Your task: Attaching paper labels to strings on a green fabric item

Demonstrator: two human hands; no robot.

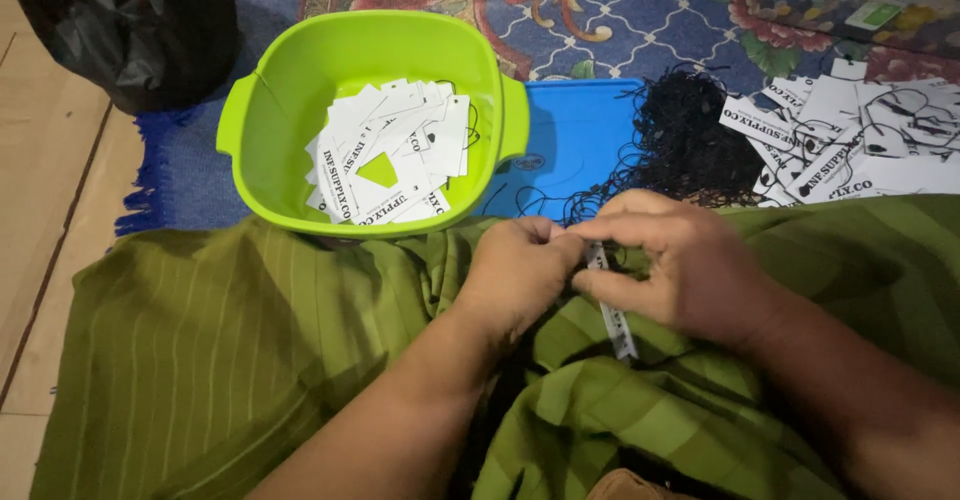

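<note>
Both hands are meeting over a lap covered in green striped cloth (250, 360). The left hand (520, 270) is curling its fingers in toward the right hand (680, 265), and between them they are pinching a white paper tag (612, 315), which is hanging edge-on toward the lap. A thin black string (600, 250) is running between the fingertips at the top of the tag; whether the left grip is closing on the string or on the tag itself, I cannot tell.

Just ahead of the left hand, a lime green tub (260, 130) is sitting on the floor, holding a heap of finished tags (390, 155). To its right a blue lid (570, 140) is lying flat, with a tangle of black strings (690, 140) spilling over its far edge. Beyond that, loose tags (850, 140) are spreading toward the right edge. A black bag (130, 30) is sitting at the far left, well apart. Patterned carpet (640, 10) is showing open behind the tub.
</note>
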